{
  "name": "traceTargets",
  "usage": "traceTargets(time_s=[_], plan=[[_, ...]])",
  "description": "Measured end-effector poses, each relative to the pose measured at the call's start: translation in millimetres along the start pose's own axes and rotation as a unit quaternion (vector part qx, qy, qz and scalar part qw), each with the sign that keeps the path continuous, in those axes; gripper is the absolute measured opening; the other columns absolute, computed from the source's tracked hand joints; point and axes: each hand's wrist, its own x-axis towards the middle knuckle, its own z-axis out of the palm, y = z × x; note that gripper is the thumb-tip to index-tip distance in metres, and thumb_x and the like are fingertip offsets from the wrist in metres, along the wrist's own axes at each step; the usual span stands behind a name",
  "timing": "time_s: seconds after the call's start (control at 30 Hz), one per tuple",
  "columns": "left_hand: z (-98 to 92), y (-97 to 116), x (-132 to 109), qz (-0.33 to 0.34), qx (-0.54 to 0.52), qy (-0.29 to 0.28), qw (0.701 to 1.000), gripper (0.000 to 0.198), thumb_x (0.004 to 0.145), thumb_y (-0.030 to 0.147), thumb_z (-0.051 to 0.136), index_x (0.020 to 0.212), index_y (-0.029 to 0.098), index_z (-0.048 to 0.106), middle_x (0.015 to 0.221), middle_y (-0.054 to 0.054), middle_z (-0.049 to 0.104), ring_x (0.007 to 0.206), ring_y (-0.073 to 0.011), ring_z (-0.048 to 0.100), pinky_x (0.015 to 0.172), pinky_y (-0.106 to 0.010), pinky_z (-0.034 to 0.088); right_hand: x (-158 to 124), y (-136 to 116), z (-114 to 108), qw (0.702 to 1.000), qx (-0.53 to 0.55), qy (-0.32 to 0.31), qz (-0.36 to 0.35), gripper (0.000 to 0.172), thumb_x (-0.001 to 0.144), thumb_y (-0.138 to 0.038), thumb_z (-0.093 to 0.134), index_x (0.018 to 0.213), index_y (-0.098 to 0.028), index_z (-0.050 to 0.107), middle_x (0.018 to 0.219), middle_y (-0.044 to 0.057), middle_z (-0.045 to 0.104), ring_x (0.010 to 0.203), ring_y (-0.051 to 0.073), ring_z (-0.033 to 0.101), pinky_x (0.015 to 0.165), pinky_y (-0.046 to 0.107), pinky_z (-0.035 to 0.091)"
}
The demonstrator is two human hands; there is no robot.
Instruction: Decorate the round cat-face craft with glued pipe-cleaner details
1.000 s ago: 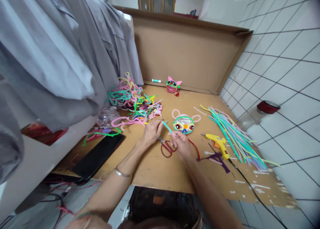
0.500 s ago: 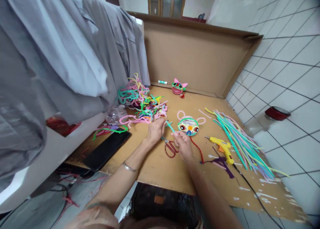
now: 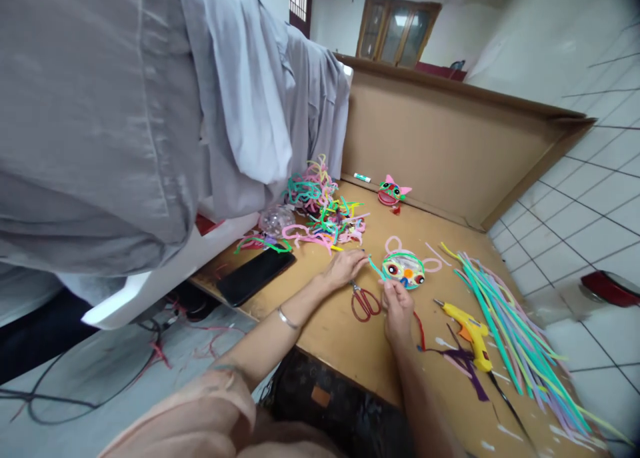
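Observation:
My left hand [image 3: 344,269] and my right hand [image 3: 397,305] pinch the two ends of a short teal pipe cleaner [image 3: 375,269] just above the cardboard sheet [image 3: 330,325]. Red-handled scissors [image 3: 365,303] lie between my hands. Just beyond my right hand lies a round craft face [image 3: 404,269] with pink pipe-cleaner ears. A red pipe cleaner [image 3: 419,328] trails by my right wrist.
A tangle of coloured pipe cleaners [image 3: 320,208] lies at the left, a bundle of straight ones [image 3: 505,318] at the right. A yellow glue gun [image 3: 470,331], a black phone [image 3: 256,276], a pink craft head [image 3: 393,193] and a red-lidded jar [image 3: 607,291] are around. Grey cloth [image 3: 150,111] hangs on the left.
The camera has swung left and up, so the scene sits further right. Both hands keep hold of the teal pipe cleaner in the same spot.

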Motion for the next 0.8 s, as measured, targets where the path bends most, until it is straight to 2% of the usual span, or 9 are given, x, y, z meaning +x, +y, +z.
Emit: traceTargets(time_s=[0.2, 0.33, 0.47, 0.67, 0.8], plan=[[-6.2, 17, -12, -0.005, -0.041, 0.007, 0.999, 0.029, 0.095, 0.031, 0.044, 0.094, 0.015, 0.068, 0.081, -0.009, 0.07, 0.077, -0.0161, 0.064, 0.073, -0.027, 0.05, 0, -6, -3, 0.992, 0.118, 0.024, 0.039, 0.039, 0.071, -0.054, 0.07, 0.081, -0.017, 0.064, 0.048, -0.012, 0.027, 0.042, 0.004, 0.018, 0.042, 0.02, 0.014], [-10.8, 35, -21, -0.015, -0.083, 0.014, 0.996, 0.029, 0.095, 0.032, 0.045, 0.096, 0.015, 0.069, 0.08, -0.008, 0.069, 0.073, -0.0151, 0.062, 0.072, -0.027, 0.049, -7, -11, -7, 0.988, 0.139, 0.033, 0.051, 0.04, 0.07, -0.055, 0.071, 0.08, -0.017, 0.063, 0.047, -0.012, 0.027, 0.041, 0.003, 0.017, 0.04, 0.02, 0.014], [-11.5, 47, -26, -0.022, -0.104, -0.011, 0.994, 0.03, 0.095, 0.03, 0.043, 0.098, 0.015, 0.068, 0.08, -0.007, 0.067, 0.073, -0.015, 0.06, 0.073, -0.027, 0.048, -12, -12, -12, 0.988, 0.147, 0.035, 0.045, 0.04, 0.07, -0.057, 0.069, 0.077, -0.019, 0.061, 0.044, -0.013, 0.024, 0.039, 0.004, 0.016, 0.038, 0.019, 0.014], [-5.2, 46, -28, -0.021, -0.102, -0.025, 0.994, 0.026, 0.091, 0.024, 0.045, 0.094, 0.014, 0.069, 0.075, -0.006, 0.066, 0.07, -0.014, 0.058, 0.073, -0.027, 0.048, -16, -14, -13, 0.989, 0.139, 0.031, 0.034, 0.04, 0.073, -0.06, 0.065, 0.075, -0.02, 0.058, 0.043, -0.013, 0.023, 0.038, 0.004, 0.016, 0.038, 0.02, 0.015], [-4.4, 42, -29, -0.055, -0.115, -0.015, 0.992, 0.023, 0.089, 0.025, 0.049, 0.09, 0.015, 0.07, 0.073, -0.006, 0.067, 0.067, -0.0141, 0.058, 0.07, -0.027, 0.047, -21, -14, -12, 0.995, 0.101, 0.018, 0.011, 0.036, 0.079, -0.056, 0.059, 0.078, -0.021, 0.06, 0.045, -0.011, 0.03, 0.04, 0.007, 0.026, 0.042, 0.022, 0.025]])
